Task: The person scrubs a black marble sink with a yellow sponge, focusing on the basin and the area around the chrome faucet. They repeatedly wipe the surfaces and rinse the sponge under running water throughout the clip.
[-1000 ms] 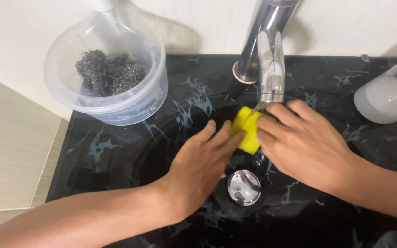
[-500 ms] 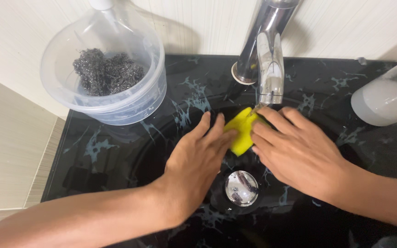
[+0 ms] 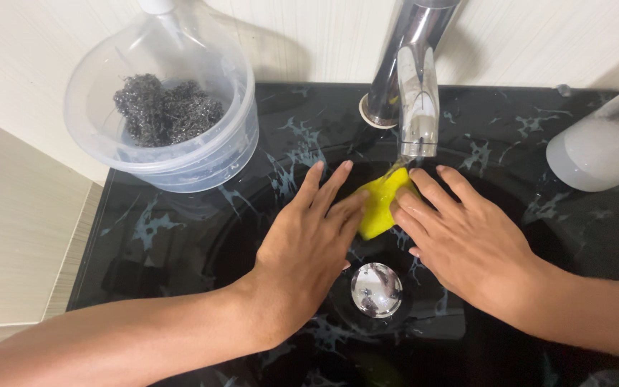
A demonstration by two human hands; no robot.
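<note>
A yellow sponge [image 3: 381,204] sits pressed between both hands inside the black marbled sink [image 3: 180,236], right under the spout of the chrome tap [image 3: 415,107]. My left hand [image 3: 306,247] pushes on the sponge's left side with flat, extended fingers. My right hand [image 3: 463,240] grips its right side, fingers wet and spread over it. A thin stream of water falls from the spout onto the sponge. Below the hands lies the round chrome drain plug [image 3: 376,289].
A clear plastic tub [image 3: 162,107] holding steel wool [image 3: 166,107] stands on the sink's back left corner. A whitish translucent bottle [image 3: 600,150] lies at the right edge. Pale wall panels rise behind, and a beige counter lies left.
Both hands have shifted slightly up and left with the sponge. Fingers on both hands have straightened and spread, and the sponge looks more squeezed between them.
</note>
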